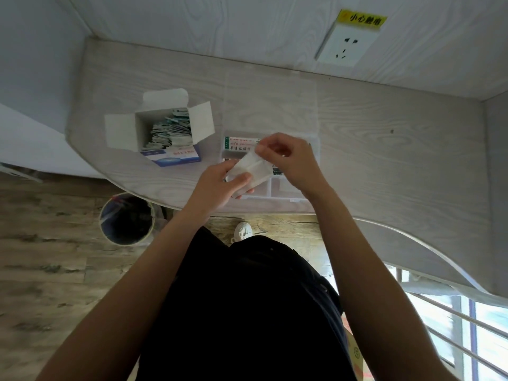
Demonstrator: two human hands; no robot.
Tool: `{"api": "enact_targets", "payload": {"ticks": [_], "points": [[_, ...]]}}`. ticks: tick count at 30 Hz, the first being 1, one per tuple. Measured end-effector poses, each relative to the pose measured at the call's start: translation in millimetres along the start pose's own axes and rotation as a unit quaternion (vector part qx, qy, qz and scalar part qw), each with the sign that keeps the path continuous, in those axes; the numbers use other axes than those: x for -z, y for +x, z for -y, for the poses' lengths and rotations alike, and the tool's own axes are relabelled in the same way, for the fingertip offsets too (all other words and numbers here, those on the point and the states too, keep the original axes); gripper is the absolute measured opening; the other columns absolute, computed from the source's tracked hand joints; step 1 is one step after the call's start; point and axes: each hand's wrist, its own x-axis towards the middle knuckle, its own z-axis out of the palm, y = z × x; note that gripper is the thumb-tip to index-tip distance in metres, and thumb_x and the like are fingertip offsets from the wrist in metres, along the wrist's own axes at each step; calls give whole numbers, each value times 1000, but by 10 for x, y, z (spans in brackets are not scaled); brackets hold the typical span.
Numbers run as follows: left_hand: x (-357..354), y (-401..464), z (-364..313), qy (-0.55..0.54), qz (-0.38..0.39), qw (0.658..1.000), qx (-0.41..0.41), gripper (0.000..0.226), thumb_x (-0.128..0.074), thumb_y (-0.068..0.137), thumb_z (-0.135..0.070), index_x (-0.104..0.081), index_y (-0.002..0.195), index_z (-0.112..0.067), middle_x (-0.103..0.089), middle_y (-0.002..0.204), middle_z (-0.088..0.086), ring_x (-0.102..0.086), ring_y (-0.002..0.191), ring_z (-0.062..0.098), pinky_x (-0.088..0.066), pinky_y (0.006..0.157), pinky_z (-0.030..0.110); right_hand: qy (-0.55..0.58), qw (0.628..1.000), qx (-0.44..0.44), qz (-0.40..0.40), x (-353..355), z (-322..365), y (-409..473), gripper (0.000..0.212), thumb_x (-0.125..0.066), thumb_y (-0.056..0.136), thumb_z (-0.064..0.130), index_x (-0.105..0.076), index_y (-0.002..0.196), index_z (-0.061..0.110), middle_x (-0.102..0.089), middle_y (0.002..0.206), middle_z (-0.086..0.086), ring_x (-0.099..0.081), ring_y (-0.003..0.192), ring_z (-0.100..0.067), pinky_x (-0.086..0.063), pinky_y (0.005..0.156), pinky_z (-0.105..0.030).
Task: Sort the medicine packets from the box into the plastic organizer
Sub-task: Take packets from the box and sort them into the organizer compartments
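An open white and blue box [165, 130] stands on the table at the left, with several medicine packets [171, 129] stacked upright inside. A clear plastic organizer [314, 144] lies to its right, its lid folded back toward the wall. One packet with green and red print [239, 143] lies in a far compartment. Above the organizer's near compartments both hands hold a white packet [251, 167]. My left hand [220, 185] grips its lower left end. My right hand [286, 155] pinches its upper right end.
The pale wood-grain table [384, 149] has a curved front edge. A wall socket [345, 45] with a yellow sticker sits on the back wall. A round bin with a dark liner [126, 218] stands on the floor under the table's left edge. A railing runs at the lower right.
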Motion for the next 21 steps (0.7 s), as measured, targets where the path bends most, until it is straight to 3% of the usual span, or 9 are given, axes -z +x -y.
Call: {"api": "enact_targets", "payload": {"ticks": [6, 12, 14, 17, 21], "points": [[19, -40, -28, -6, 19, 1000, -7, 11, -54, 92, -10, -61, 97, -17, -66, 77, -1, -67, 64, 5, -49, 51, 16, 132, 990, -54, 17, 63, 11, -28, 10, -70, 79, 1, -67, 85, 9, -68, 74, 6, -64, 69, -1, -48, 61, -12], [15, -92, -45, -35, 11, 999, -15, 17, -52, 93, -9, -62, 99, -21, -70, 74, -8, -67, 65, 5, -51, 55, 17, 158, 985, -68, 27, 137, 32, -46, 11, -70, 78, 2, -63, 78, 10, -67, 70, 6, -59, 59, -3, -48, 56, -16], [26, -106, -58, -40, 10, 999, -21, 18, -51, 93, -8, -61, 99, -23, -70, 70, -12, -66, 64, 4, -49, 55, 17, 183, 980, -70, -16, 206, -11, -53, 8, -68, 80, 3, -64, 81, 11, -67, 68, 8, -60, 62, -5, -50, 62, -19], [59, -119, -53, -36, 5, 999, -27, 18, -49, 94, -8, -59, 103, -20, -71, 71, -16, -65, 63, 3, -48, 54, 17, 128, 986, -63, -89, 323, -86, -55, 7, -65, 85, 9, -63, 85, 16, -65, 77, 4, -59, 66, -6, -51, 66, -22], [54, -85, -45, -9, 25, 999, -36, 17, -50, 94, -10, -60, 98, -23, -71, 73, -16, -66, 65, 4, -49, 54, 17, 51, 995, -80, 12, 305, -43, -32, 16, -62, 88, 22, -65, 103, 18, -70, 94, 4, -64, 78, -7, -49, 66, -18]]}}
